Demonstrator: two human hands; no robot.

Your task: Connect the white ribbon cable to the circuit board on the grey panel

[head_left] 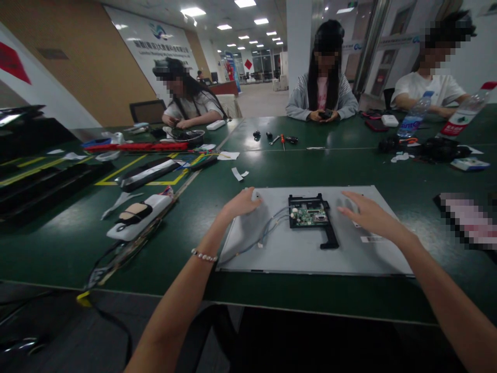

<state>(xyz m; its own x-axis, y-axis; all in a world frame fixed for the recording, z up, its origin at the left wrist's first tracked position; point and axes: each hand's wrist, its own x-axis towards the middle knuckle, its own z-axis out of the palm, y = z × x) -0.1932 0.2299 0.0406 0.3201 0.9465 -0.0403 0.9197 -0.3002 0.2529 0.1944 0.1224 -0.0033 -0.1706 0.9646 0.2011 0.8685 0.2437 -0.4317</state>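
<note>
A flat grey display panel (272,256) lies on the green table right in front of me. Near its middle sits a green circuit board (310,215) in a black plastic bracket (330,238). Thin grey-blue cables (267,228) run from the board toward the panel's left side. My left hand (243,202) is at the panel's far left corner, fingers stretched out, with no object in it. Over the right part of the panel, my right hand (361,210) has its fingers apart and holds nothing. Whether either hand touches the panel is unclear.
Left of the panel lies a white power strip (140,220). Screwdrivers (283,140) and small tools lie farther back. Bottles (415,116) and black cables (438,149) stand at the right rear. Several people sit across the table (202,207).
</note>
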